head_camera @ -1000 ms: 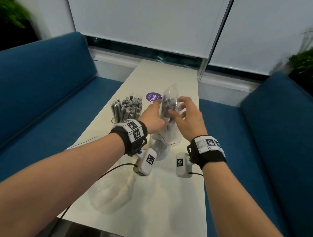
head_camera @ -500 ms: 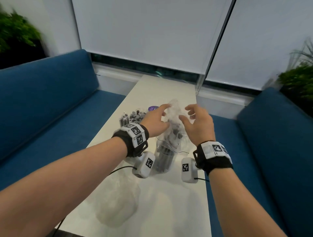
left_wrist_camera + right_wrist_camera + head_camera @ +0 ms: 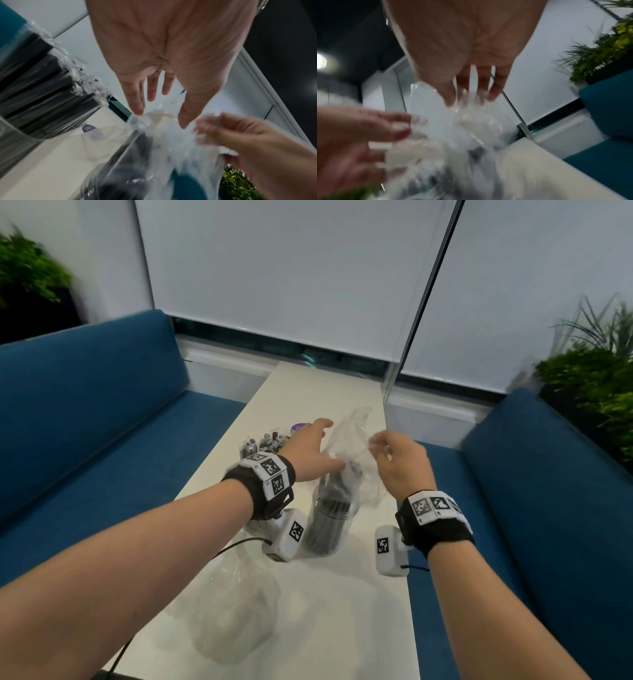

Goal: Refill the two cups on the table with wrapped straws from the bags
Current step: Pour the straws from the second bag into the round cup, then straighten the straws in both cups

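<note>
The far half of the white table (image 3: pixel 329 392) lies bare up to the window sill, open for a reach. Nearer, the middle is crowded: a clear cup of dark wrapped straws (image 3: pixel 327 525) stands between the two wrists, a clear plastic bag (image 3: pixel 352 453) rises over it, and a second full cup (image 3: pixel 263 441) stands just left of the left hand (image 3: pixel 308 453). A crumpled empty bag (image 3: pixel 236 607) covers the near left part. Blue benches (image 3: pixel 85 412) flank both long edges.

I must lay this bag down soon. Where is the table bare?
Free: the far end of the table beyond the purple sticker, and the near right strip beside the crumpled bag. Crowded: the middle, with the near cup, far cup and held bag.
</note>
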A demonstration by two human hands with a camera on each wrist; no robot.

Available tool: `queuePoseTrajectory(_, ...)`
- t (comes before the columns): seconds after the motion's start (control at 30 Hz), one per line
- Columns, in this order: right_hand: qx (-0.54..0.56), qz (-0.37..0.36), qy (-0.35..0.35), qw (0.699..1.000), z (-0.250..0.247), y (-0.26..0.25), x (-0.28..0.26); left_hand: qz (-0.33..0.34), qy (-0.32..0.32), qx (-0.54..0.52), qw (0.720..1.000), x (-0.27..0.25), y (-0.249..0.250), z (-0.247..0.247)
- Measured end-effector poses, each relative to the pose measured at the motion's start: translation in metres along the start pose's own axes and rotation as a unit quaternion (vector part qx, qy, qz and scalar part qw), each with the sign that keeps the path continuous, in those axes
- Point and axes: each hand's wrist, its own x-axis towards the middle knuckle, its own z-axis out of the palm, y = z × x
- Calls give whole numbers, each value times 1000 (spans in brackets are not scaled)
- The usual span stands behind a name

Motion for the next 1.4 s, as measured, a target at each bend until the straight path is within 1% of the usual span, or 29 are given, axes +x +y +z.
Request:
queuePoseTrajectory(0.07, 66, -16, 103, 992, -10, -9, 2, 6, 14, 1, 1000, -1, 2, -3)
queuePoseTrajectory(0.1, 75, -25, 123, 989, -16, -14, 3, 10, 18, 19, 1000, -1, 4, -5)
queuePoseTrajectory(0.13, 66, -29, 114, 991, -19, -17, 4, 15, 24, 41, 999, -1, 6, -7)
queuePoseTrajectory(0.2, -9, -13, 10, 1000, -24, -19, 7, 26, 30, 66, 997, -3, 9, -11)
queuePoseTrajectory(0.23, -47, 1, -38, 998, -25, -18, 7, 31, 33, 62, 997, -4, 10, -14)
queuePoseTrajectory(0.27, -60, 11, -52, 997, -28, -16, 7, 35, 36, 52, 997, -5, 9, -16)
queuePoseTrajectory(0.3, -44, 20, -36, 998, -32, -15, 6, 39, 40, 44, 997, -7, 10, -18)
queuePoseTrajectory(0.37, 29, 33, 30, 999, -44, -17, 1, 50, 62, 28, 996, -13, 10, -24)
queuePoseTrajectory(0.5, 113, 50, 160, 979, -72, -18, -17, 80, 151, -63, 983, -38, 16, -33)
queuePoseTrajectory(0.53, 134, 59, 197, 969, -77, -17, -24, 74, 158, -80, 981, -46, 16, -32)
queuePoseTrajectory(0.6, 204, 75, 267, 939, -82, -11, -38, 50, 125, -91, 987, -62, 17, -24)
queuePoseTrajectory(0.63, 278, 84, 294, 911, -82, -9, -46, 36, 86, -112, 989, -70, 17, -17)
queuePoseTrajectory(0.67, 377, 100, 302, 870, -77, -9, -55, 24, 35, -148, 988, -78, 18, -9)
queuePoseTrajectory(0.7, 476, 116, 278, 826, -69, -10, -64, 12, -20, -189, 982, -86, 22, 0)
queuePoseTrajectory(0.73, 546, 132, 240, 792, -57, -12, -76, 6, -68, -225, 972, -92, 26, 10)
queuePoseTrajectory(0.77, 574, 138, 191, 784, -45, -16, -88, 10, -95, -261, 961, -97, 31, 19)
queuePoseTrajectory(0.8, 576, 135, 139, 794, -32, -18, -103, 18, -95, -298, 950, -99, 34, 27)
queuePoseTrajectory(0.87, 525, 139, 40, 839, -14, -13, -134, 29, -44, -350, 935, -101, 36, 30)
queuePoseTrajectory(0.9, 495, 144, 4, 857, -6, -4, -151, 32, -14, -356, 934, -102, 34, 26)
queuePoseTrajectory(0.93, 464, 153, -8, 873, -2, 8, -168, 35, 7, -350, 936, -102, 30, 21)
queuePoseTrajectory(0.97, 438, 162, 0, 884, -1, 21, -184, 31, 12, -343, 939, -105, 25, 15)
queuePoseTrajectory(1.0, 428, 173, 32, 887, -1, 34, -200, 22, 10, -332, 943, -108, 17, 9)
queuePoseTrajectory(1.07, 473, 185, 116, 854, -5, 49, -221, 9, -8, -296, 955, -118, 3, 3)
queuePoseTrajectory(1.1, 494, 171, 133, 842, -7, 49, -230, 3, -25, -276, 961, -125, -3, 4)
queuePoseTrajectory(1.13, 495, 144, 126, 848, -7, 45, -235, -13, -46, -260, 964, -132, -9, 7)
queuePoseTrajectory(1.2, 444, 105, 64, 887, -1, 30, -240, -53, -97, -255, 961, -149, -18, 20)
queuePoseTrajectory(1.27, 399, 119, 19, 909, 16, 25, -243, -55, -127, -222, 965, -161, -31, 38)
queuePoseTrajectory(1.33, 374, 181, 18, 910, 33, 37, -245, -58, -129, -190, 972, -168, -46, 54)
queuePoseTrajectory(1.4, 358, 274, -2, 893, 46, 56, -245, -72, -118, -178, 974, -171, -62, 64)
